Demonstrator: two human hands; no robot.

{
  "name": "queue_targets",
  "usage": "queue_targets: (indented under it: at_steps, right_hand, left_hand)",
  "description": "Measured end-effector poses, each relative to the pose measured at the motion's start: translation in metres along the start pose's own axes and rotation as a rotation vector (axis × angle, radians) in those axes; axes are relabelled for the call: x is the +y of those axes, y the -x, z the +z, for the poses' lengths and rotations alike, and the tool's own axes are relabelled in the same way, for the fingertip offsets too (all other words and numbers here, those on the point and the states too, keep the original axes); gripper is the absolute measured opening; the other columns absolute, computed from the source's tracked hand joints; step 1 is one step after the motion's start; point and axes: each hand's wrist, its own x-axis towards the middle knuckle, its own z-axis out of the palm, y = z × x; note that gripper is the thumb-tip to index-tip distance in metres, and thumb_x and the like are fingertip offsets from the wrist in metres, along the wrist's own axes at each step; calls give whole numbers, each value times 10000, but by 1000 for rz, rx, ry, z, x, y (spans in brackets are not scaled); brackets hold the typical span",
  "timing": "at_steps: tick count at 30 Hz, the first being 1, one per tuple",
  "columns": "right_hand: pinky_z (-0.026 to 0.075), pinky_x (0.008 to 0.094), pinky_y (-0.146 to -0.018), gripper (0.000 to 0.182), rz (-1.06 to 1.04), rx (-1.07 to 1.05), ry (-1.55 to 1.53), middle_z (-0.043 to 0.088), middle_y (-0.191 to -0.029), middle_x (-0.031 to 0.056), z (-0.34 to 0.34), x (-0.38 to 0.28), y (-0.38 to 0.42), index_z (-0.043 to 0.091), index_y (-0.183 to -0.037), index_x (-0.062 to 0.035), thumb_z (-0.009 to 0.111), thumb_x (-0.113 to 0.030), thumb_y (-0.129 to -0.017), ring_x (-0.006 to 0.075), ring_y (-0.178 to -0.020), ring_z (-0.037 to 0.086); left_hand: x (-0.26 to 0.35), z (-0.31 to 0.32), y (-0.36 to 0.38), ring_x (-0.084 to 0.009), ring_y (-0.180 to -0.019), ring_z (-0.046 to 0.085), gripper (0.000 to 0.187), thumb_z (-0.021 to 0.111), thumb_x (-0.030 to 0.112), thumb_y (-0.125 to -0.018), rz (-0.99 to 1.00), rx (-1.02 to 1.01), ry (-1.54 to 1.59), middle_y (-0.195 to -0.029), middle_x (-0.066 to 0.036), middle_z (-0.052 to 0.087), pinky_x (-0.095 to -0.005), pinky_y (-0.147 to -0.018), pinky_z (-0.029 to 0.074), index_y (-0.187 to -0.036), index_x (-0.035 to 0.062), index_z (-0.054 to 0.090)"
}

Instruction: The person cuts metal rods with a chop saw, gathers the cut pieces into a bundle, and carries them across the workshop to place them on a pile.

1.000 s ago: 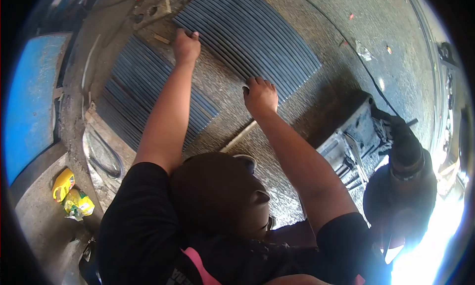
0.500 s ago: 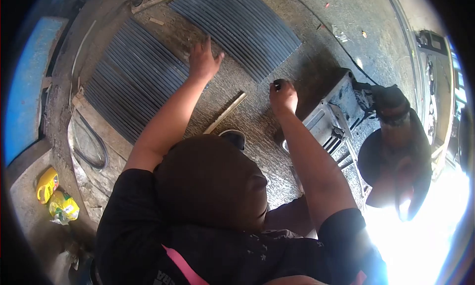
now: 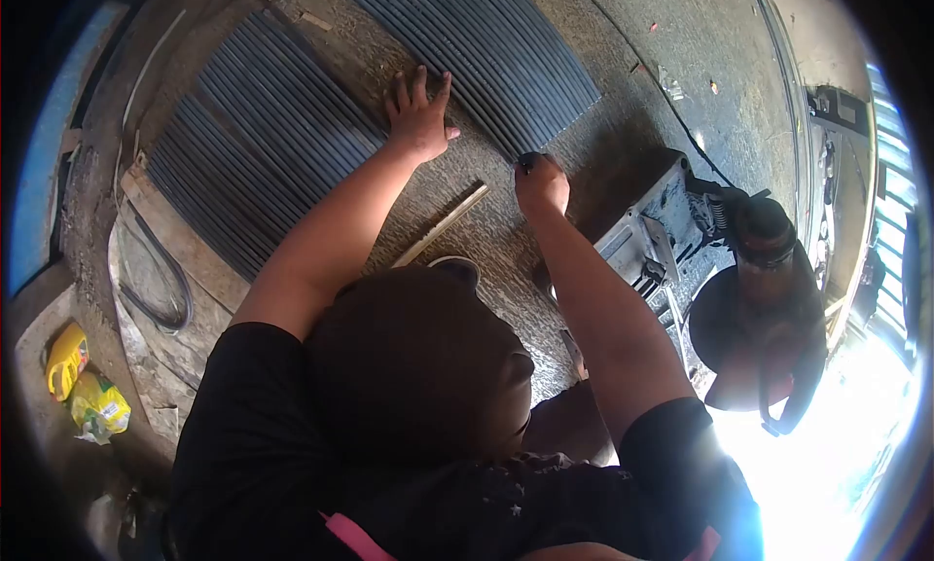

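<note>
1. Left hand [image 3: 420,115], fingers spread, pressed flat on the edge of the upper bundle of metal rods [image 3: 482,50].
2. Right hand [image 3: 541,181] curled closed at the bundle's near corner; what it pinches cannot be told.
3. Second rod bundle [image 3: 248,138] lies left; a flat metal strip [image 3: 440,224] on the ground between the arms.
4. Cut-off saw [image 3: 715,259] stands right.

Left hand [image 3: 420,118] flat beside ribbed rods [image 3: 486,45], right hand [image 3: 541,183] fisted
</note>
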Motion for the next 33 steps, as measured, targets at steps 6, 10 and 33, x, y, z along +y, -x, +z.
queue_targets:
  at_steps: [6,10,33]
  right_hand:
    - [513,442,-843,207,53,-36,6,661,-1040,91,-5,-6,3,705,-987,-149,643,-284,-843,318,-966,640]
    - [512,440,-849,241,57,-33,-4,661,-1058,87,-5,-9,3,699,-1017,-146,662,-297,-833,316,-978,640]
    - [520,439,-835,221,114,27,1,683,-1030,90,-7,-6,-21,721,-973,-146,705,-298,-814,314,-969,652]
  left_hand:
    - [-3,4,4,-474,-1432,-31,885,611,453,-891,47,39,-42,-1570,-197,5,-643,-1126,36,-1545,184,78]
    - [2,0,4,-466,-1434,-25,859,594,448,-903,38,24,-53,-1570,-195,2,-647,-1124,27,-1545,202,80]
    - [2,-4,5,-453,-1440,-65,830,527,458,-937,39,-72,-75,-1586,-167,-44,-660,-1117,-4,-1545,239,6]
